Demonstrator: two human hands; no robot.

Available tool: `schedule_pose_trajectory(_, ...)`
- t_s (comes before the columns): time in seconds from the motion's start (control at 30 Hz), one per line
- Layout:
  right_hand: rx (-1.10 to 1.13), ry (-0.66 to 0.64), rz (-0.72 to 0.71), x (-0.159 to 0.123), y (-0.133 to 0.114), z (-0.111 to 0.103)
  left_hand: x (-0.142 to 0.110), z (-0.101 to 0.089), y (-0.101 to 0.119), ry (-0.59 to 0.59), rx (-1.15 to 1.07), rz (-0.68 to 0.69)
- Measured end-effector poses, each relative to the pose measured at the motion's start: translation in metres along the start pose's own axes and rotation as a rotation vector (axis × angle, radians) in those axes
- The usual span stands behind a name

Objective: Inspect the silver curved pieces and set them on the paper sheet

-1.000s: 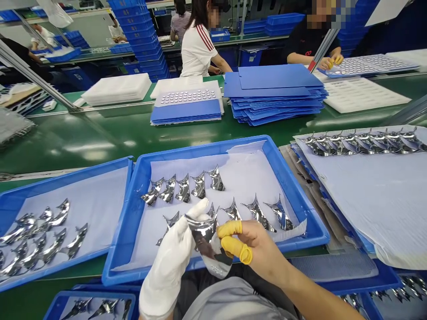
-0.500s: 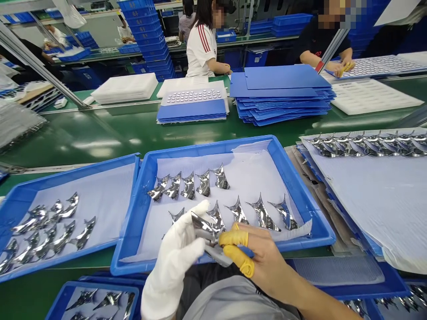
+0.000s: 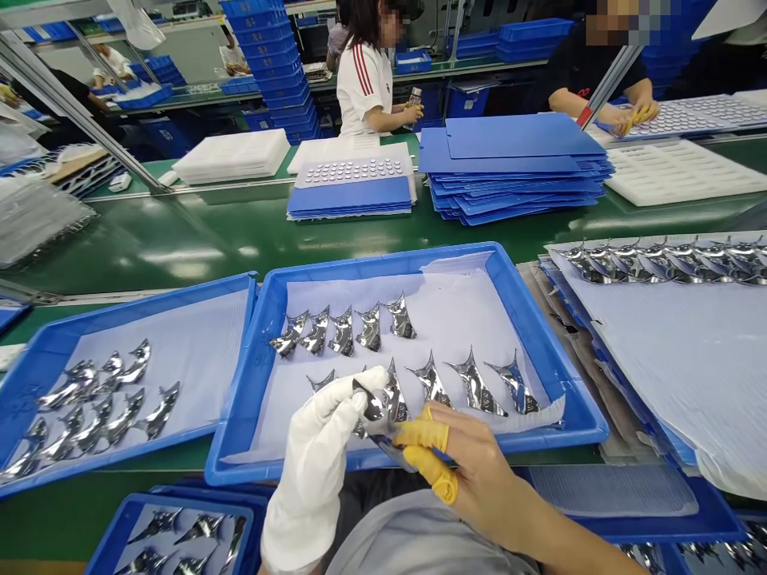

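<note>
My left hand [image 3: 317, 459], in a white glove, is closed on the upper end of a shiny chrome part [image 3: 374, 406] with a curved, pointed shape. My right hand [image 3: 479, 459] wears yellow finger cots on thumb and forefinger, which pinch the part's lower end; the contact is partly blurred. Both hands are over the front edge of a blue tray [image 3: 236, 383] lined with white sheet. Inside it, several similar chrome parts [image 3: 474, 383] lie in two rows, some hidden behind my left hand.
To the left, another blue tray [image 3: 243, 319] holds more chrome parts. A smaller tray [image 3: 111, 535] sits below. White sheets [image 3: 671, 343] at right carry a row of parts. Blue sheets [image 3: 515, 144] are stacked across the green bench [image 3: 240, 239]. Co-workers [image 3: 365, 88] are beyond.
The held part has turned between my hands, and my left fingers have closed further over its upper end. The view has shifted slightly. A co-worker beyond now holds up a small bottle.
</note>
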State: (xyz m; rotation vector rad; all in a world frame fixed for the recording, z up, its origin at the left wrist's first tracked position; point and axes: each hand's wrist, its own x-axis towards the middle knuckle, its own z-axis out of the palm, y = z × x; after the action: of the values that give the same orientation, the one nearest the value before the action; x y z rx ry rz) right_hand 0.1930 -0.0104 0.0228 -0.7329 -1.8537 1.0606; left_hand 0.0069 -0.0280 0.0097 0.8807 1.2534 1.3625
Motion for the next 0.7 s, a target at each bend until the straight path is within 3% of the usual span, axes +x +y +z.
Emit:
schedule_pose_trajectory(0.13,0.526,-0.037,0.441,0.000,0.005,0.003,0.003,0.011,0.006,0.000,-0.056,-0.096)
schedule_pose_trajectory(0.2,0.767,-0.019,0.579,0.000,0.009,0.008,0.004,0.018,0.010,0.011,-0.110,-0.139)
schedule_pose_trajectory(0.4,0.959,0.048,0.622,0.002,0.016,0.014,0.007,0.031,0.016,0.024,-0.196,-0.280)
schedule_pose_trajectory(0.7,0.944,0.090,0.667,0.003,0.014,0.014,0.014,0.038,0.019,0.012,-0.210,-0.246)
